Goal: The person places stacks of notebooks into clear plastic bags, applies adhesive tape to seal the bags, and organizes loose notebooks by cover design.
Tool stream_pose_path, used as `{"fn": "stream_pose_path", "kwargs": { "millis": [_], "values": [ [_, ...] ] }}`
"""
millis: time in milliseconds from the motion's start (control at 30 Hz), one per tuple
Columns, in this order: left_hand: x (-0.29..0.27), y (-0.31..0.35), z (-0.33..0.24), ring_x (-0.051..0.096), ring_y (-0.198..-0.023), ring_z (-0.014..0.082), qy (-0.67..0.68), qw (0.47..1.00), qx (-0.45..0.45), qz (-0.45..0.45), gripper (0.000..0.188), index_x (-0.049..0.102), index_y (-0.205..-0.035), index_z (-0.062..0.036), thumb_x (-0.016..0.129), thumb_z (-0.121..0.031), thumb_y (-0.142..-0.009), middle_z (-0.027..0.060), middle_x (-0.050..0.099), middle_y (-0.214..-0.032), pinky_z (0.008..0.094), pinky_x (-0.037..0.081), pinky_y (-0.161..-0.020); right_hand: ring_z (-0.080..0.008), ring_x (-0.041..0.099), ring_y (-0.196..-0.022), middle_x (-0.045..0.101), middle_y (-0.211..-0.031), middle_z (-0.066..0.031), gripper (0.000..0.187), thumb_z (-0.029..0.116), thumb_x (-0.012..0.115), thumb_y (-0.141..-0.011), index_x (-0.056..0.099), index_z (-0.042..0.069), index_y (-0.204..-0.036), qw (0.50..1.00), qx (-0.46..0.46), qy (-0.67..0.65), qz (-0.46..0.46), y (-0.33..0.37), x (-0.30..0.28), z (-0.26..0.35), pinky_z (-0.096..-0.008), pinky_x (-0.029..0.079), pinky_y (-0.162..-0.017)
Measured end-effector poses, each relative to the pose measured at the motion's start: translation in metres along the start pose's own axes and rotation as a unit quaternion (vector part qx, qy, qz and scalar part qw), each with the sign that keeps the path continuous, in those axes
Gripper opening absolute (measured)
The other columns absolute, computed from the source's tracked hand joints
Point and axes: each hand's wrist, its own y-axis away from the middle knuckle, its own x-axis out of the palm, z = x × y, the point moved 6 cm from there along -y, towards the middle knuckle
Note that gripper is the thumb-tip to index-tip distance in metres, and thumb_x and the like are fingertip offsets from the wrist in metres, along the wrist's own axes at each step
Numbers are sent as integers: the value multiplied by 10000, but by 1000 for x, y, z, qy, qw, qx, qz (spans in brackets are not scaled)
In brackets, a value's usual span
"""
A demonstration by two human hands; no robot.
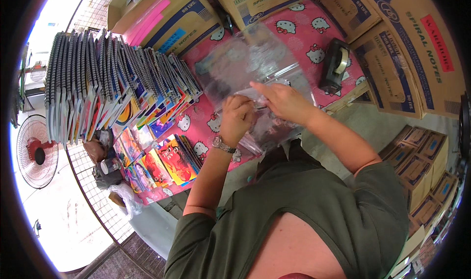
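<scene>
A loose stack of clear plastic bags (255,48) lies across the pink cloth in front of me, its film creased and shiny. My left hand (237,118), with a metal watch on the wrist, is closed with curled fingers on the edge of a clear plastic bag (274,132). Close beside it, my right hand (286,103) grips the same bag, its index finger stretched toward the left hand. Folds of film hide the fingertips in part. Nearest on the left stands a long row of spiral notebooks (113,78), their coils upward.
Flat colourful notebooks (167,161) lie at the table's near left. A black tape dispenser (336,65) stands near the right edge of the pink tablecloth (309,26). Cardboard boxes (392,68) line the back and right; more boxes (417,161) sit lower right. A fan (37,151) stands far left.
</scene>
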Motion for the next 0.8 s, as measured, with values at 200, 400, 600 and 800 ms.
{"fn": "stream_pose_path", "kwargs": {
  "millis": [200, 400, 600, 800],
  "values": [
    [2, -14, 13, 544, -847, 227, -48, 978, -195, 47, 289, 724, -960, -144, 789, -185, -681, -33, 652, -753, 374, 365, -808, -336, 626, -793, 645, -889, -195, 475, 197, 631, -874, 487, 75, -1310, 990, 142, 25, 10, -18, -7, -10, -425, 501, -706],
    [-10, -47, 2, 539, -903, 241, -82, 970, -205, 97, 320, 736, -930, -127, 811, -191, -626, 26, 653, -806, 382, 386, -835, -289, 632, -925, 667, -971, -156, 319, 256, 660, -881, 628, -26, -1028, 784, 423, 69, -448, 164, -60, -209, -380, 488, -807],
    [8, -27, 55, 567, -869, 180, 188, 961, -204, -4, 239, 723, -920, -51, 781, -107, -695, 72, 661, -957, 321, 423, -819, -99, 526, -691, 588, -793, 7, 140, 209, 653, -902, 621, 74, -922, 646, 452, -447, -423, 192, 5, -258, -264, 455, -612],
    [38, -5, 64, 544, -816, 75, 395, 853, -340, -29, 97, 672, -910, 8, 686, -52, -835, 12, 635, -945, 225, 432, -726, -75, 473, -608, 542, -766, 13, 86, 155, 610, -918, 574, 79, -904, 491, 396, -653, -420, 225, 87, -204, -222, 403, -513]
  ]
}}
